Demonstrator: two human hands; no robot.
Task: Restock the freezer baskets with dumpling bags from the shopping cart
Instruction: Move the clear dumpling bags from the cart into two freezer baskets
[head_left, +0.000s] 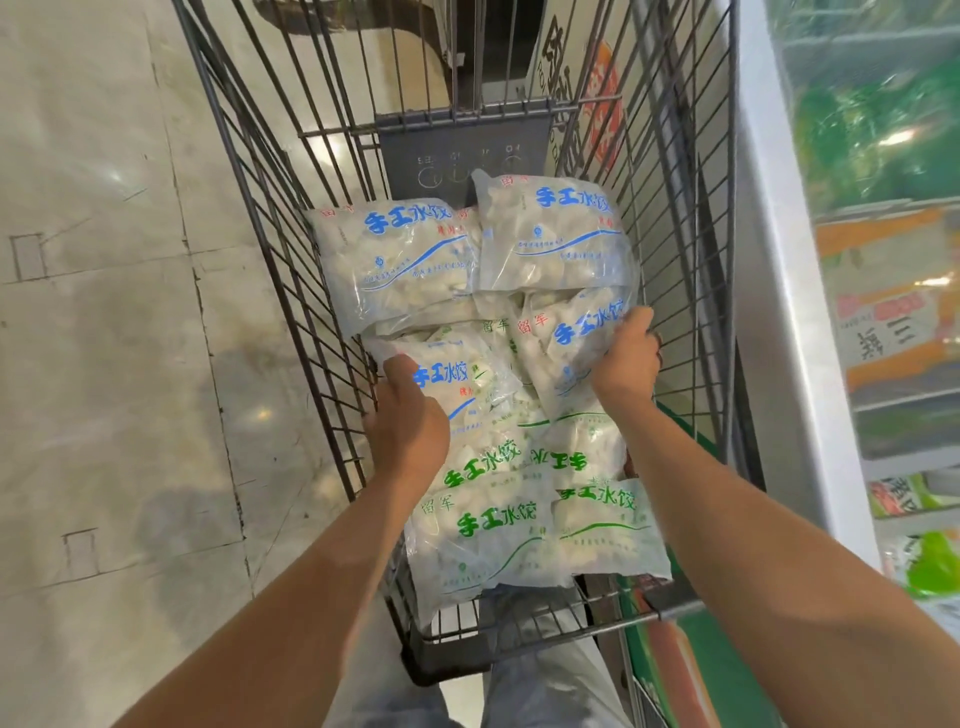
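The freezer (810, 322) is standing along the right side of the view, its white rim running front to back, with coloured packets showing blurred behind its glass; no basket inside it is distinguishable. The shopping cart (270, 218) is sitting just beside it on the left, wire walls rising around a load of dumpling bags. The floor (93, 312) is lying pale and tiled to the left of the cart.

Inside the cart, two blue-printed bags are lying side by side at the far end: a far left bag (400, 260) and a far right bag (550, 234). Green-printed bags (498, 525) are lying nearest the person, overlapping each other. Between these two groups, two more blue-printed bags are being handled.

The left hand (410, 415) is curling its fingers over the left edge of the left blue bag (457, 379). The right hand (628, 358) is gripping the right edge of the right blue bag (576, 343), which is standing tilted against the pile. Both hands are holding; neither is spread wide.

Judgement: the two hands are bracketing the middle pair from opposite sides, so each bag lies inward of its own hand, long axes running roughly away from the person. The freezer lies to the right of both, and the right hand is the nearer to it. The coming move is likely a lift clear of the cart's right wall and a swing rightward; the left-hand bag has the longer path across.
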